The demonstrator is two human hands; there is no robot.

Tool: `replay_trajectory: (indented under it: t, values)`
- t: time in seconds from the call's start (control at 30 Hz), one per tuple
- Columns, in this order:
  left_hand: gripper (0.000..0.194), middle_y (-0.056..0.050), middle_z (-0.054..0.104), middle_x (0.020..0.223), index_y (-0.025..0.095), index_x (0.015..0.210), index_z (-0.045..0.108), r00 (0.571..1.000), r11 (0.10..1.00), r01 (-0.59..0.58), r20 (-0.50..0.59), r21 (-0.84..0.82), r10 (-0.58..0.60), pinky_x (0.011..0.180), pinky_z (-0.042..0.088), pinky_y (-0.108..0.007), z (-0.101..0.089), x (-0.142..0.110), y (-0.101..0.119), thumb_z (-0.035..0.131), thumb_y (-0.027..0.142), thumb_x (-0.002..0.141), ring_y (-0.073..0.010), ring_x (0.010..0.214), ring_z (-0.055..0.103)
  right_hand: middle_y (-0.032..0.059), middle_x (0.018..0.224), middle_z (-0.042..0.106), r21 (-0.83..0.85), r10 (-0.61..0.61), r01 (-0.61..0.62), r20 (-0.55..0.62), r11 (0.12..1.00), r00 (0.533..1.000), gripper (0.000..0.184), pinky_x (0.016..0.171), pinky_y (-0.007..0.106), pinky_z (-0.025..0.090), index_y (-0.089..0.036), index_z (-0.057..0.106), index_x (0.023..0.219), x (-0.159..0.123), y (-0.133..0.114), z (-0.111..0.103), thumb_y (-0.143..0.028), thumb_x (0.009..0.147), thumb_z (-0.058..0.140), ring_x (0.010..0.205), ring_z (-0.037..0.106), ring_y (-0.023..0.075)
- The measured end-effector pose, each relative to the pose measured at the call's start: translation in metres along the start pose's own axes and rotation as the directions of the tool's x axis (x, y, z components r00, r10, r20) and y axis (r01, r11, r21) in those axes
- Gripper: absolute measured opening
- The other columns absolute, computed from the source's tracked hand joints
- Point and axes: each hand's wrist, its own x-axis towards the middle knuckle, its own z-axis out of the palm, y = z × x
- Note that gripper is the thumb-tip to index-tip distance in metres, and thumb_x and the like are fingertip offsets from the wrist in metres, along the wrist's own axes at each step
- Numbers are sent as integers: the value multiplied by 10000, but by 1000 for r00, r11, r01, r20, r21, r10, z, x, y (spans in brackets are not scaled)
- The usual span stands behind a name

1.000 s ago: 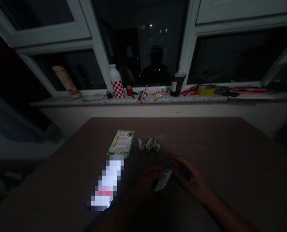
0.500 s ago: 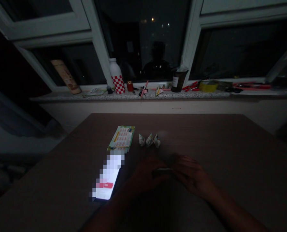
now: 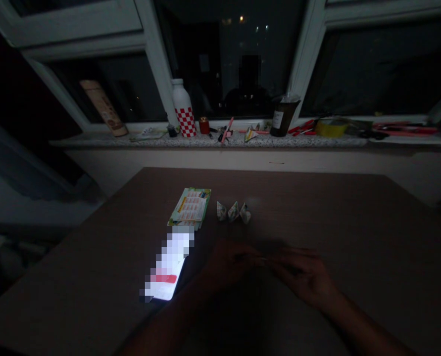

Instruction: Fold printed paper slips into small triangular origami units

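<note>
My left hand [image 3: 229, 262] and my right hand [image 3: 304, 272] meet over the middle of the table, fingers closed. Pinched between their fingertips is a small piece of folded paper [image 3: 261, 261], mostly covered and dim in the poor light. Just beyond my hands, three small folded paper shapes [image 3: 233, 211] stand in a row with pointed tops. To their left lies a stack of printed paper sheets [image 3: 190, 206], green at the edges. A lit phone [image 3: 166, 269] rests beside my left forearm, its upper end close to the sheets.
The brown table [image 3: 309, 207] reaches to the wall under a window. On the stone sill [image 3: 146, 142] stand a tan flask [image 3: 104, 110], a red-checked bottle [image 3: 185, 111], a small red jar [image 3: 204, 125], a dark cup [image 3: 280, 118], a yellow tape roll [image 3: 330, 127] and pens.
The view has shifted slightly, moving the scene up and right. My right-hand fingers have drawn in to a pinch at the paper, and less of the paper shows between my hands.
</note>
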Motion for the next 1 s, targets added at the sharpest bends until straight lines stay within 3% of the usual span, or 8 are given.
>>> replay_trajectory:
  t: [0.23,0.4,0.53,0.67,0.83,1.0]
  values:
    - [227,-21,684,692,187,834,731,993,986,-92,-66,141,102,602,383,-228,4,-4,5,537,300,869,-139,621,580,49,744,743,0,45,-45,-46,999,998,108,568,262,541,-208,717,859,-1,2,6,-204,836,612,629,683,166]
    - [189,-29,718,788,186,860,729,996,1000,15,-87,15,-14,676,420,-234,10,-1,4,568,283,844,-158,724,631,37,746,743,-3,55,-55,-57,998,997,106,572,247,534,-212,721,859,0,1,5,-216,837,617,634,682,158]
    - [172,-31,716,770,169,828,723,988,983,144,-48,-114,-150,656,439,-234,8,2,6,608,295,808,-164,723,633,30,696,722,7,163,-163,-61,987,985,118,518,233,500,-197,717,819,1,-1,4,-253,839,615,579,654,147]
    - [177,-24,692,703,157,760,712,981,977,153,-96,-149,-169,614,427,-226,9,2,5,611,297,798,-155,673,614,24,704,718,70,301,-299,-36,952,953,153,523,234,501,-202,711,853,0,3,8,-335,814,647,589,650,152]
    - [145,-23,700,759,160,807,706,973,964,187,-101,-189,-208,643,435,-234,14,4,1,669,288,749,-160,717,620,35,769,730,62,273,-269,-64,961,960,134,605,263,528,-212,714,860,0,7,12,-315,817,639,668,669,170]
    - [121,-27,705,746,160,786,712,973,985,146,-165,-92,-160,643,433,-236,17,3,3,652,263,764,-160,707,623,25,753,738,34,287,-285,-110,958,952,132,572,255,528,-218,720,867,1,7,11,-296,769,680,629,668,166]
